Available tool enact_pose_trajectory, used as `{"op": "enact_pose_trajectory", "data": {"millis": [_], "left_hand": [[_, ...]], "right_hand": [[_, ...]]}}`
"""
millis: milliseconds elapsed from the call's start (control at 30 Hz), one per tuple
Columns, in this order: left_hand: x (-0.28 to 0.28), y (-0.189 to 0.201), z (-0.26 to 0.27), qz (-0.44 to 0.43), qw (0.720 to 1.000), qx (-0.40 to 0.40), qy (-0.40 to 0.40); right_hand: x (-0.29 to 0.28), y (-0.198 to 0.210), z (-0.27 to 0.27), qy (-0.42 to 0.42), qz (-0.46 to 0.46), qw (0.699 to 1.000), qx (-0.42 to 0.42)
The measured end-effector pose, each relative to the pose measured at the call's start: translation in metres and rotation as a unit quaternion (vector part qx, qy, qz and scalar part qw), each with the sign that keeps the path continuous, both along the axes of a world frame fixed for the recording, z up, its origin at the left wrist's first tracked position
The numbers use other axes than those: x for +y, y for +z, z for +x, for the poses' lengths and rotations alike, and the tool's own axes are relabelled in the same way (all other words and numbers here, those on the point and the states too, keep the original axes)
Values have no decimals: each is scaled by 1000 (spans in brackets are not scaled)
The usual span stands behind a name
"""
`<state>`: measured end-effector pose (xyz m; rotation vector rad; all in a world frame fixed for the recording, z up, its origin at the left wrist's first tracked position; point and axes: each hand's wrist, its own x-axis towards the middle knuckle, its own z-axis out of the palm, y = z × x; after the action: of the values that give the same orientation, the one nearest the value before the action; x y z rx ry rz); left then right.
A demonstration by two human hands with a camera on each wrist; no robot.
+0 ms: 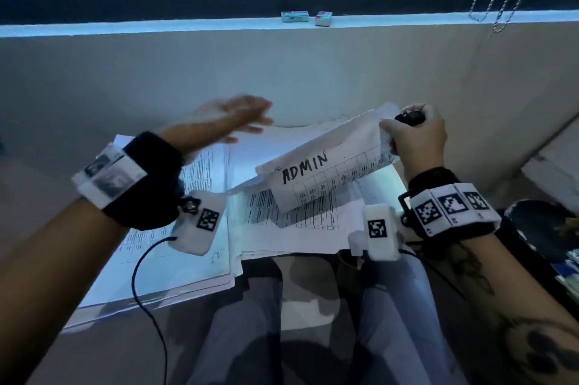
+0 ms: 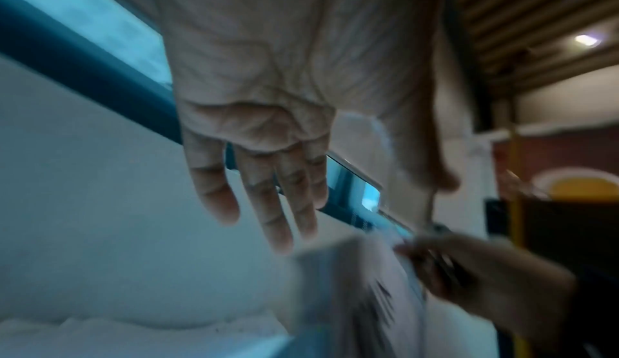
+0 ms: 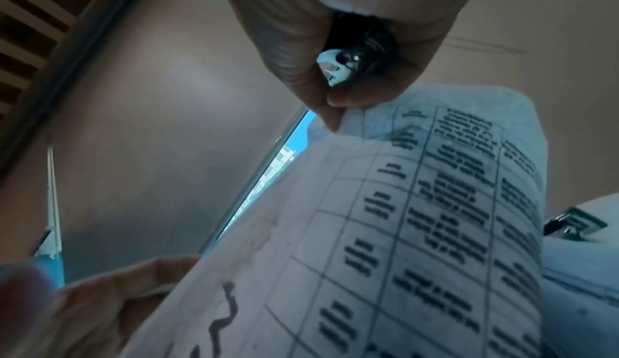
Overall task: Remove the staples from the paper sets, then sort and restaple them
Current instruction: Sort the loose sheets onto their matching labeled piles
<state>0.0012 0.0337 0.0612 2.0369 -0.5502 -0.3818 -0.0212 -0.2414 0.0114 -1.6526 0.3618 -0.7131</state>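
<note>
Sheets of printed paper (image 1: 175,265) lie spread on the tabletop nearest the person. Above them the right hand (image 1: 415,140) grips a bent paper set (image 1: 326,174) marked "ADMIN" and a black tool (image 1: 410,117). The left hand (image 1: 232,118) hovers beside it, fingers (image 2: 268,205) straight, holding nothing. Two small boxes (image 1: 305,17) sit on the windowsill (image 1: 125,28).

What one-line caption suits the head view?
Right hand grips the "ADMIN" paper set and a black tool; left hand open above.
</note>
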Motion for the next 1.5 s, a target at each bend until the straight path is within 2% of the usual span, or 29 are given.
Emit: {"op": "enact_pose_trajectory", "data": {"millis": [100, 200, 300, 400, 533, 633, 767, 867, 1000, 1133, 1500], "left_hand": [[-43, -1, -5, 117, 992, -48, -18], [-59, -5, 0, 182, 979, -80, -41], [-59, 0, 4, 194, 977, -89, -27], [-61, 2, 3, 170, 981, -91, -5], [-56, 2, -7, 100, 994, -41, -9], [-53, -1, -17, 50, 998, -25, 11], [-48, -8, -24, -22, 998, -4, 58], [-45, -16, -31, -82, 994, 52, 49], [-46, -27, -41, -143, 986, 77, 48], [-47, -35, -47, -170, 982, 70, 50], [-49, -46, -47, -246, 964, 83, 49]], "right_hand": [[7, 1, -1, 22, 27, 999, -17], [3, 6, -4, 40, 45, 998, -19], [0, 12, -11, 16, -35, 999, -36], [11, 20, -30, -28, -170, 981, -86], [42, 10, -55, 100, -178, 978, -33], [58, 9, -57, 154, -206, 966, -21], [72, 10, -64, 214, -159, 964, 11], [78, 1, -76, 268, -96, 957, 57], [91, -13, -86, 210, -125, 969, 30], [107, -16, -91, 180, -94, 979, 26], [121, -16, -93, 112, -172, 979, -10]]}}
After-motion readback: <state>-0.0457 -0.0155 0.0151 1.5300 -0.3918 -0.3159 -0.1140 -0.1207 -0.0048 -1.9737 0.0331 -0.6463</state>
